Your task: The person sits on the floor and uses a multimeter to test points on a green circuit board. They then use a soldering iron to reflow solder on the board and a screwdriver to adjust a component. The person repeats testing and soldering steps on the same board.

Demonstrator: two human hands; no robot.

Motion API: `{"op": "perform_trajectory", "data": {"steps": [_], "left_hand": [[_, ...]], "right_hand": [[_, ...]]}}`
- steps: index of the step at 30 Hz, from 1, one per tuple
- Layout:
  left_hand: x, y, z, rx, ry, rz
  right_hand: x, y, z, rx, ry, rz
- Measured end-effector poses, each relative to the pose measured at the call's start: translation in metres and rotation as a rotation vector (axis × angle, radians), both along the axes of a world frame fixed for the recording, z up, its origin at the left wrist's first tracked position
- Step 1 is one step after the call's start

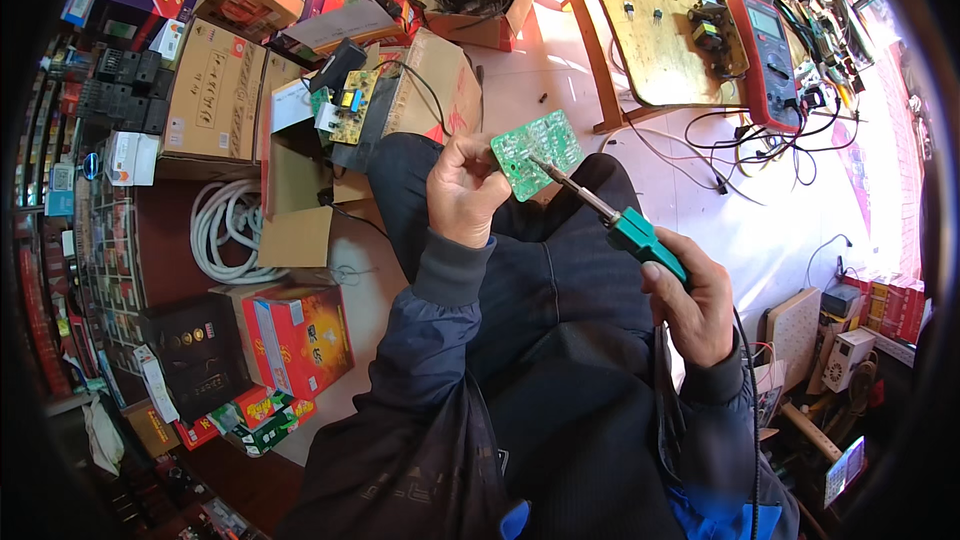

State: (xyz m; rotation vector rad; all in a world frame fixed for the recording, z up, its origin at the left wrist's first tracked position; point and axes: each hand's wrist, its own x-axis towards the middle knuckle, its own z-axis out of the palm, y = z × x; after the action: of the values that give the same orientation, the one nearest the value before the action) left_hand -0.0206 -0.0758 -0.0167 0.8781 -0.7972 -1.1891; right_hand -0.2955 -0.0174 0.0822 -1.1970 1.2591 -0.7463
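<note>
Above my knees, my left hand [466, 190] pinches a green circuit board [545, 147] by its left edge, solder side up. In my right hand [692, 302] is a soldering iron [634, 236] with a green handle, gripped like a pen. Its metal tip points up and left and meets the board's surface near the middle, though whether it actually touches I cannot tell. From the handle a black cord [752, 410] runs down past my right sleeve. The board's underside is hidden from view.
A wooden table [640, 50] at the upper right bears a red multimeter [768, 60], components and tangled leads. Left of my legs stand cardboard boxes [213, 90], one topped by a yellowish circuit board [350, 108], and a white coiled hose [222, 230]. A red box [300, 337] sits lower left.
</note>
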Motion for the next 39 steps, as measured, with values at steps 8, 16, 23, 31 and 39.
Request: {"op": "perform_trajectory", "data": {"steps": [8, 16, 23, 31, 39], "left_hand": [[-0.001, 0.001, 0.001, -0.007, 0.002, -0.007], [-0.006, 0.002, 0.003, -0.021, -0.015, 0.02], [-0.008, 0.004, 0.005, -0.021, -0.055, 0.043], [-0.01, 0.005, 0.004, -0.006, -0.07, 0.054], [-0.013, 0.004, -0.003, -0.067, -0.101, 0.098]], "right_hand": [[0.001, -0.001, -0.004, 0.036, -0.01, 0.024], [0.001, 0.0, -0.008, 0.119, -0.059, 0.039], [0.002, 0.002, -0.009, 0.165, -0.112, 0.013], [0.002, 0.001, -0.008, 0.168, -0.13, 0.007], [0.002, 0.001, -0.011, 0.139, -0.118, 0.016]]}}
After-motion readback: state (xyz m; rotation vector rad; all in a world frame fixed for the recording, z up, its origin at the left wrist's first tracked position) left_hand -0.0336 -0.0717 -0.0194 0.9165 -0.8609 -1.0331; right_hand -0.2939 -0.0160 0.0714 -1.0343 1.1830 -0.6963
